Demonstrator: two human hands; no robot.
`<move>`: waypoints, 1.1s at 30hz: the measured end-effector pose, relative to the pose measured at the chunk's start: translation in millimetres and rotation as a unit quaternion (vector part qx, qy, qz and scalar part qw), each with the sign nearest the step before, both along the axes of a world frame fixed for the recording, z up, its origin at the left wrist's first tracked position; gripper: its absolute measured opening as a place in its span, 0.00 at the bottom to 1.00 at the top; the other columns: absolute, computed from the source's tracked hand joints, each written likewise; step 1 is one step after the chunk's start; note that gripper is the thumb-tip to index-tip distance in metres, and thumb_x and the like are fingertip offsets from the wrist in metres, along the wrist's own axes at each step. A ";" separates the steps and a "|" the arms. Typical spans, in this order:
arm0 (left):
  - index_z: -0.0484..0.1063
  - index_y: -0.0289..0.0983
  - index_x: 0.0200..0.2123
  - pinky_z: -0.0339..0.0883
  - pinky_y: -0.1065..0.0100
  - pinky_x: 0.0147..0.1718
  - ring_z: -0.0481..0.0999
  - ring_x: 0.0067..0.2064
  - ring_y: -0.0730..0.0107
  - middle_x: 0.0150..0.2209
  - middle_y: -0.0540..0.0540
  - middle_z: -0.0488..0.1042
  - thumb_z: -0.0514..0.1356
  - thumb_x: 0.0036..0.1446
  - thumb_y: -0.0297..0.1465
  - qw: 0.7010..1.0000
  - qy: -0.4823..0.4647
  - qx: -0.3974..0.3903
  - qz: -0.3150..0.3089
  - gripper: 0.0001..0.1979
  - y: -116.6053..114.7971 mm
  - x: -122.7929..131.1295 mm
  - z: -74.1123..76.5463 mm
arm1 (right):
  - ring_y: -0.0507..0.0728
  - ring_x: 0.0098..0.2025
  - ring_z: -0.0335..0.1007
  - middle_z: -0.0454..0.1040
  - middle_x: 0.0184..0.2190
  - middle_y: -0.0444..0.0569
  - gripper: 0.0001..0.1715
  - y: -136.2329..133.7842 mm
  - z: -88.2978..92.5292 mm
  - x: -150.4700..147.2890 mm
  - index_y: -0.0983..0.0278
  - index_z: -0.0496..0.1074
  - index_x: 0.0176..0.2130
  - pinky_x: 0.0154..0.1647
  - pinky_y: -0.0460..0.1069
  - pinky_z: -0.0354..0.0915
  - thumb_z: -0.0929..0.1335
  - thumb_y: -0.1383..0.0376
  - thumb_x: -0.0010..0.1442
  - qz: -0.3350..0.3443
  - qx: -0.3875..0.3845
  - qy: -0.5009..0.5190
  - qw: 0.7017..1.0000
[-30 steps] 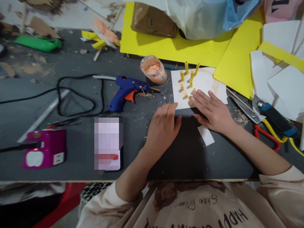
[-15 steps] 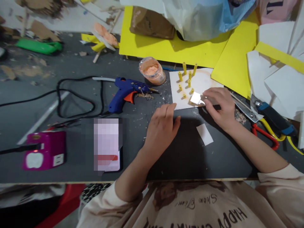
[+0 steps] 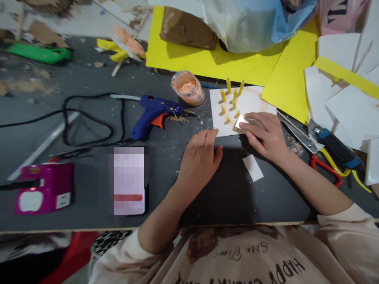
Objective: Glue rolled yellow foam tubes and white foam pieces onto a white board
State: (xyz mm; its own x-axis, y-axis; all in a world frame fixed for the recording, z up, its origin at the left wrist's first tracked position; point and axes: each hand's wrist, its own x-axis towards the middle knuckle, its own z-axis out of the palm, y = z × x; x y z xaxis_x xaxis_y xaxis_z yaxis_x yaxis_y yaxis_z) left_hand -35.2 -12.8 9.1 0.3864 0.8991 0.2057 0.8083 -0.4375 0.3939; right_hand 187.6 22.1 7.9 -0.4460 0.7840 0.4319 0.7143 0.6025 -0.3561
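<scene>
A white board [image 3: 254, 98] lies on the dark table with several short yellow sticks [image 3: 233, 104] standing up from it in two rows. By the board's near edge, a small white card piece [image 3: 240, 120] sits at the near end of the right row. My right hand [image 3: 265, 134] reaches over it, a fingertip on the piece and the thumb apart. My left hand [image 3: 199, 157] lies with fingers stretched out, fingertips at the board's near left corner. A loose white paper rectangle [image 3: 253, 167] rests between my forearms.
Left of the board are a jar of peach-coloured paste [image 3: 189, 88], a blue glue gun [image 3: 155, 114] with its cable, a phone [image 3: 130, 177] and a magenta box [image 3: 44, 189]. To the right lie scissors [image 3: 325, 169] and a utility knife [image 3: 337, 146]. Yellow sheets [image 3: 189, 59] cover the back.
My right hand has shifted from pinching the small card piece's near side to resting fingers on top of it. My left hand stays at the board's corner. The view has shifted slightly.
</scene>
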 end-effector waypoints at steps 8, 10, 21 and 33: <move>0.56 0.32 0.56 0.69 0.52 0.48 0.71 0.50 0.53 0.49 0.33 0.70 0.51 0.64 0.29 0.999 0.024 0.029 -0.010 0.18 -1.2 0.6 2.5 | 0.60 0.48 0.72 0.76 0.45 0.50 0.14 -1.5 10.2 2.4 0.56 0.73 0.45 0.48 0.59 0.65 0.60 0.61 0.67 -0.028 0.018 0.058 0.998; 0.56 0.33 0.56 0.68 0.51 0.48 0.71 0.50 0.54 0.48 0.34 0.70 0.51 0.64 0.29 0.999 0.010 0.031 -0.006 0.18 -1.2 0.9 5.2 | 0.60 0.45 0.73 0.77 0.41 0.49 0.13 -2.8 22.3 4.8 0.56 0.72 0.42 0.46 0.59 0.66 0.60 0.60 0.67 -0.046 0.005 0.068 0.997; 0.72 0.36 0.43 0.68 0.59 0.43 0.73 0.44 0.59 0.43 0.41 0.76 0.51 0.63 0.27 0.996 0.029 -0.074 -0.050 0.11 -0.7 14.3 17.2 | 0.54 0.26 0.70 0.71 0.22 0.46 0.19 -42.1 20.8 34.3 0.61 0.66 0.28 0.29 0.50 0.64 0.58 0.61 0.68 -0.062 -0.097 0.020 0.993; 0.72 0.36 0.45 0.68 0.60 0.43 0.73 0.44 0.58 0.44 0.40 0.75 0.52 0.63 0.29 0.998 0.055 0.032 -0.023 0.12 -0.1 11.1 8.7 | 0.66 0.57 0.67 0.73 0.53 0.56 0.23 -9.1 -10.1 13.8 0.59 0.68 0.55 0.58 0.64 0.61 0.64 0.53 0.63 -0.084 -0.061 0.022 0.994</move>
